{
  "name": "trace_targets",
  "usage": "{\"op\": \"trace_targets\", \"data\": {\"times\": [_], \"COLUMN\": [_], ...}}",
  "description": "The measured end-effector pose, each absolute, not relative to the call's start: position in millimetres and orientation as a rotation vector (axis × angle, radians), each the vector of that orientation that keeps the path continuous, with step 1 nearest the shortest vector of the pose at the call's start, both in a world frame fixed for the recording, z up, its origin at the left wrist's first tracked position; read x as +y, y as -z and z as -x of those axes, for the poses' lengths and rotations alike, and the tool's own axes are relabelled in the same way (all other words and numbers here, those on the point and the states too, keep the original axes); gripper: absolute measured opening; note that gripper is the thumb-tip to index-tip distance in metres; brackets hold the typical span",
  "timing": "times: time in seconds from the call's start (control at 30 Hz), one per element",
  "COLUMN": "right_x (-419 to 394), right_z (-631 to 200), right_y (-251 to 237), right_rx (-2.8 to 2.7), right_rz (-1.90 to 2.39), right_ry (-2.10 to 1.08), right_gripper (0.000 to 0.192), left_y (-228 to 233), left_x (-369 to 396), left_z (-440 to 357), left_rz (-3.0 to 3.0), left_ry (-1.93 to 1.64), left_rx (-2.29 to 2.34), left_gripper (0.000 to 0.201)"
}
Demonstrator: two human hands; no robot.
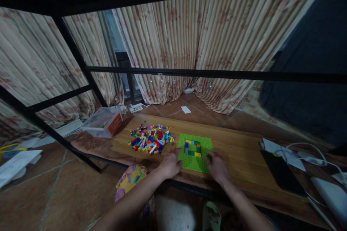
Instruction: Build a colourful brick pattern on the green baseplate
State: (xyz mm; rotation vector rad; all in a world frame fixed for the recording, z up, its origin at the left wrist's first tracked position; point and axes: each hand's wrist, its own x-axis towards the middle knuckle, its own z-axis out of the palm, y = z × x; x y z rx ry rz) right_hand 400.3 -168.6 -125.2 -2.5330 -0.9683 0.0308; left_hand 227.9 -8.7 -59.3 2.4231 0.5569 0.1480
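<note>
Apparently for steadiness, left hand (170, 163) and right hand (218, 166) flank studded green baseplate (196, 163) on table (235, 148), fingers loosely parted, no brick visibly pinched; pressure on edges cannot be told. Rectangular brick ring (197, 154) sits on baseplate, low, multicoloured, hollow in middle. Loose brick pile (153, 140) spread left, probably for easy reach: small, hard, glossy pieces. Tabletop smooth, wood-grained. Box (99, 121) translucent plastic, orange label.
</note>
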Motion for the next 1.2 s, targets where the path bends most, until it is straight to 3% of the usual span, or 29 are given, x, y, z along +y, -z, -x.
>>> {"op": "trace_targets", "data": {"times": [0.23, 0.53, 1.2], "right_x": [-130.9, -129.1, -119.3], "right_z": [-428.5, -417.7, -426.6], "right_y": [128.4, 143.1, 144.8], "right_rx": [-0.900, -0.783, -1.037], "right_rz": [2.437, 2.401, 2.509], "right_ry": [-0.113, -0.267, -0.065], "right_gripper": [0.038, 0.046, 0.044], "left_y": [69.2, 98.0, 114.4], "left_x": [22.6, 13.2, -16.1], "left_z": [-289.4, -287.9, -290.5], "left_rz": [-2.362, -2.335, -2.655], "left_ry": [-0.048, -0.051, -0.112], "left_rx": [0.566, 0.495, 0.470], "left_gripper": [0.060, 0.072, 0.065]}}
